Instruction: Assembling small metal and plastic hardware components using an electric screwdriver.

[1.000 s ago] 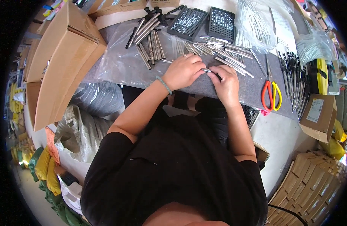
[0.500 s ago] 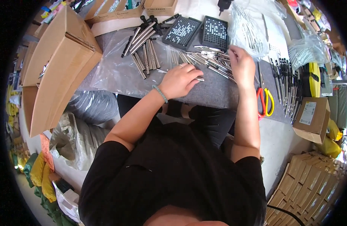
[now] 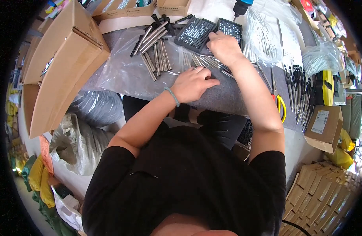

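My left hand (image 3: 191,85) rests near the front edge of the grey work surface, fingers curled in and thumb pointing right; whatever they hold is hidden. Just beyond it lies a loose pile of thin silver metal tubes (image 3: 204,60). My right hand (image 3: 225,46) reaches over that pile to two black perforated trays, its fingertips pinched together at the gap between them. The left tray (image 3: 194,34) and the right tray (image 3: 231,26) carry many small shiny pieces in their holes. Anything between my right fingertips is too small to make out.
A blue-and-black power screwdriver (image 3: 241,8) hangs above the right tray. Thicker tubes (image 3: 157,55) lie on clear plastic at left, beside a tall cardboard box (image 3: 59,74). Yellow-and-red-handled scissors (image 3: 282,108), black-ended rods (image 3: 297,84) and bagged thin rods (image 3: 259,35) lie at right.
My right hand has moved from the right end of the tube pile up and left to the trays. The metal piece showing at my left fingertips is no longer visible. The power screwdriver hangs lower in view.
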The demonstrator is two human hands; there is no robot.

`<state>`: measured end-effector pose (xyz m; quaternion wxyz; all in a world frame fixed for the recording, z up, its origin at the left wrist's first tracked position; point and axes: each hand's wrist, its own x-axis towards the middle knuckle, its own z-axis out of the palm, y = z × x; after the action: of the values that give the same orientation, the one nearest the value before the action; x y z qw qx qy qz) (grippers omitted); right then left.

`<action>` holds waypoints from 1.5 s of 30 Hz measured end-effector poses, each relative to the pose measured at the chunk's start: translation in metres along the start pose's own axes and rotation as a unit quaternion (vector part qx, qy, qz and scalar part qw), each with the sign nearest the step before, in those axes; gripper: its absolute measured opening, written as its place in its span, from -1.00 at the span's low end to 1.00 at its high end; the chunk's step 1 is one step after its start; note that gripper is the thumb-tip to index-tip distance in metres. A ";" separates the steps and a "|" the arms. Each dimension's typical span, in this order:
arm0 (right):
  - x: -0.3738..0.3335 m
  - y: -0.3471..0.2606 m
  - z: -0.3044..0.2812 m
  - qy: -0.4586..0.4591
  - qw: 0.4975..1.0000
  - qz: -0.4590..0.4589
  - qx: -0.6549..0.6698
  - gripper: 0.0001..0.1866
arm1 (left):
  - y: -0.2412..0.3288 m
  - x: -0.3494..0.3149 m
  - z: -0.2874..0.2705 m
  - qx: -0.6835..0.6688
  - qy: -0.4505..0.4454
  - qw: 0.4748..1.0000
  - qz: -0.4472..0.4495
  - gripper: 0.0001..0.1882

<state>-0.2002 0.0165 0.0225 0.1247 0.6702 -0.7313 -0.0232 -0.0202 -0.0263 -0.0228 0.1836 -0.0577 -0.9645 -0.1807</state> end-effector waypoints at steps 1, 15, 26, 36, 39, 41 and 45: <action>0.001 -0.002 0.001 -0.002 1.000 0.001 0.002 -0.86 | 0.000 0.000 0.001 0.002 0.001 1.000 0.002 -0.68; -0.124 -0.050 -0.012 0.168 0.932 0.175 0.269 -0.84 | 0.000 0.001 0.001 -0.029 -0.008 0.999 -0.033 -0.67; -0.133 -0.062 0.000 0.159 0.948 0.190 0.199 -0.87 | 0.001 0.005 -0.001 -0.046 0.009 0.997 -0.053 -0.69; -0.142 -0.045 -0.007 0.133 0.915 0.214 0.315 -0.84 | 0.001 0.001 -0.001 -0.040 0.017 0.998 -0.050 -0.74; -0.148 -0.044 -0.002 0.103 0.926 0.211 0.294 -0.86 | 0.002 0.001 0.000 -0.037 0.019 0.998 -0.044 -0.75; -0.143 -0.053 -0.003 0.112 0.918 0.216 0.314 -0.87 | 0.002 0.001 0.001 -0.037 0.021 0.998 -0.043 -0.74; -0.136 -0.055 -0.003 0.101 0.883 0.246 0.387 -0.81 | 0.002 0.004 -0.001 -0.022 0.016 0.999 -0.038 -0.73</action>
<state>-0.1364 0.1451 -0.0058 -0.0701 0.4623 -0.8070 0.3607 -0.0229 -0.0245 -0.0202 0.1903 -0.0218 -0.9589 -0.2092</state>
